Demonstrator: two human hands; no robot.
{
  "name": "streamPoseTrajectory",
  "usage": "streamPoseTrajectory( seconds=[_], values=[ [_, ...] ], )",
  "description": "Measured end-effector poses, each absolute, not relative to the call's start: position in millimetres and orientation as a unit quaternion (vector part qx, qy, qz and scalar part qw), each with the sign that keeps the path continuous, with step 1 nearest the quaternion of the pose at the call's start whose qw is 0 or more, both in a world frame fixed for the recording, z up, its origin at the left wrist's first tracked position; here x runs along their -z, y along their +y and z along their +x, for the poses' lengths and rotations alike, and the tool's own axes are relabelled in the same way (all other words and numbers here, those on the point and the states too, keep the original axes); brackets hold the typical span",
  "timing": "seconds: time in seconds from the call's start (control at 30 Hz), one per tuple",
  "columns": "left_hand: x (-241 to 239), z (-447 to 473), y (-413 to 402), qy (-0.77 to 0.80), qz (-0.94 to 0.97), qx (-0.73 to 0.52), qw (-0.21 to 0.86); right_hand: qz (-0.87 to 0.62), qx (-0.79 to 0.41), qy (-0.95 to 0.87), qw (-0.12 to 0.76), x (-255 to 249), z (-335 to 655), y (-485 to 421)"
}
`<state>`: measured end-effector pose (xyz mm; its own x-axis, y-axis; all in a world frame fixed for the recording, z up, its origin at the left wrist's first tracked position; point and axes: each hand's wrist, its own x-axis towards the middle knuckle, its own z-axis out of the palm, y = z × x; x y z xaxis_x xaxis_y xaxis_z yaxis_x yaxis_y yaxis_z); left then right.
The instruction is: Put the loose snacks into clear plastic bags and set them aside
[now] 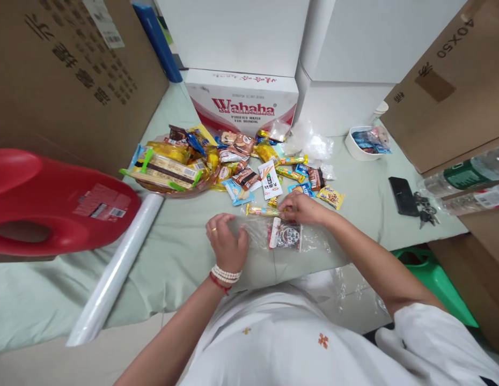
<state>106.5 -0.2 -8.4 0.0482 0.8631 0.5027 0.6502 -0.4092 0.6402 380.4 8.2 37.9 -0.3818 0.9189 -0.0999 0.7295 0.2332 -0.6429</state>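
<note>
A clear plastic bag (pixel 253 231) lies flat on the cloth-covered table in front of me, with a dark printed snack packet (pixel 287 235) inside it. My left hand (pixel 228 242) is curled at the bag's left end, its fingers closed on the plastic edge. Just above the bag, my right hand (pixel 301 208) pinches the right end of a yellow stick-shaped snack packet (pixel 261 210); the fingertips partly hide that end. Beyond the hands lie a white snack packet (pixel 270 180), a light blue packet (pixel 237 192) and a yellow cookie packet (pixel 330 197).
A plate (pixel 169 192) heaped with wrapped snacks stands at left, near a plastic film roll (pixel 116 268) and red jug (pixel 64 203). Behind is a Wahaha carton (pixel 243 102). To the right are a white bowl (pixel 360 153), phone (pixel 403 196), keys (pixel 427 210) and bottles (pixel 467 174).
</note>
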Motion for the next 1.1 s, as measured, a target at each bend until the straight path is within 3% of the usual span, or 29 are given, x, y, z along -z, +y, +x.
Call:
streamPoseTrajectory(
  seconds=[0.1,0.23,0.43,0.63,0.77,0.9,1.1],
  values=[
    [-10,109,-17,0.371,0.812,-0.449,0.025,-0.538,-0.311,-0.766,0.167,-38,376,11],
    [-19,127,-30,0.203,0.925,-0.319,0.03,-0.536,-0.285,-0.769,0.201,-41,375,11],
    [-6,147,-35,0.304,0.923,-0.236,0.015,-0.549,-0.212,-0.793,0.159,-54,363,-21],
    [5,146,-41,0.38,0.902,-0.205,0.019,-0.534,-0.181,-0.795,0.224,-41,336,-81],
    [8,146,-41,0.384,0.894,-0.23,0.036,-0.626,-0.127,-0.72,0.27,-53,348,-76],
    [0,151,-40,0.392,0.881,-0.261,0.049,-0.655,-0.112,-0.717,0.21,-65,373,-29],
    [-8,164,-34,0.399,0.869,-0.283,0.077,-0.632,-0.284,-0.719,0.054,-53,385,24]
  ],
)
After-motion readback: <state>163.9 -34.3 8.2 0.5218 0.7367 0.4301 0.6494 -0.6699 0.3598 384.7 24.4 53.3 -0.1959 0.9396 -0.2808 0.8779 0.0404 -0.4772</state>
